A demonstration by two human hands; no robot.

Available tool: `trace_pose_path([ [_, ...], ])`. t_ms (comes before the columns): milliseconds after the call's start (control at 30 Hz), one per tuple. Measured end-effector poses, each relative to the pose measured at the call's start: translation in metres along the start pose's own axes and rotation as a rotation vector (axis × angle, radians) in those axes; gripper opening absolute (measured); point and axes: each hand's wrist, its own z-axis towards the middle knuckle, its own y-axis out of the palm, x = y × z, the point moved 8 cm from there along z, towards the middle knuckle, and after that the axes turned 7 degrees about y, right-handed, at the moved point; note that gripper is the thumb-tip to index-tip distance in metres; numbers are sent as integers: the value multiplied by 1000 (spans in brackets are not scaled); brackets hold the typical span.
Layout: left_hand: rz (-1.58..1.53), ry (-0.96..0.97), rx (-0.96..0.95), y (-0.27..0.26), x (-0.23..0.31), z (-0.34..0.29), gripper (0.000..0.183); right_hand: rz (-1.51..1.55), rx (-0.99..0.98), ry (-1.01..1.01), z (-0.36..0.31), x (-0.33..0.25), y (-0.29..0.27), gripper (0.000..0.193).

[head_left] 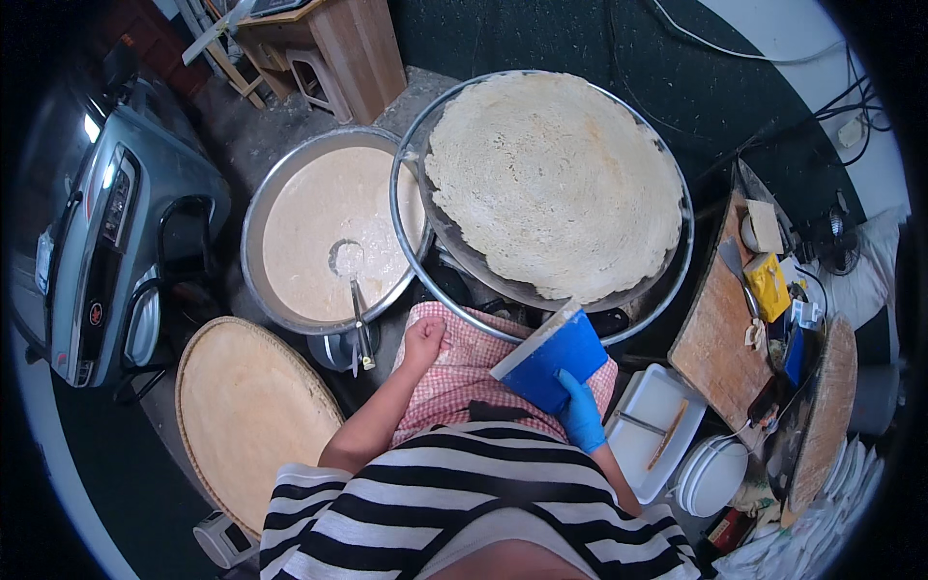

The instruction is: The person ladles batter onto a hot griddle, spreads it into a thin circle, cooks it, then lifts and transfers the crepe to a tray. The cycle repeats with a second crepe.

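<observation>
We find the right grip (580, 411) closed on one blue scraper (551, 369), at the near side of the griddle (458, 242); contact is unclear. The left grip (423, 344) is curled, visibly holding nothing. We advise a low, even blade angle and light pressure, sparing the sheet (556, 184). Outward, we count one sheet, one griddle, one basin (253, 263), one ladle (359, 314).

We record a rectangular blue board (549, 367), pale-edged, slanted, below centre, and a round, off-white flatbread (551, 184) spread upper centre.
</observation>
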Motion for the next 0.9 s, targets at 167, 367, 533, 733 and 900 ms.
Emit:
trace_pose_path([
  [167, -59, 58, 76, 0, 19, -2, 14, -61, -44, 36, 11, -5, 25, 35],
  [367, 258, 488, 235, -3, 114, 26, 29, -101, -72, 22, 38, -22, 64, 33],
  [533, 847, 764, 164, 28, 203, 65, 68, -29, -104, 69, 58, -31, 84, 33],
  [733, 1119, 928, -111, 91, 230, 96, 72, -38, -152, 38, 51, -49, 71, 37],
  [900, 1220, 1150, -375, 151, 220, 78, 8, -81, -18, -43, 18, -56, 23, 43],
])
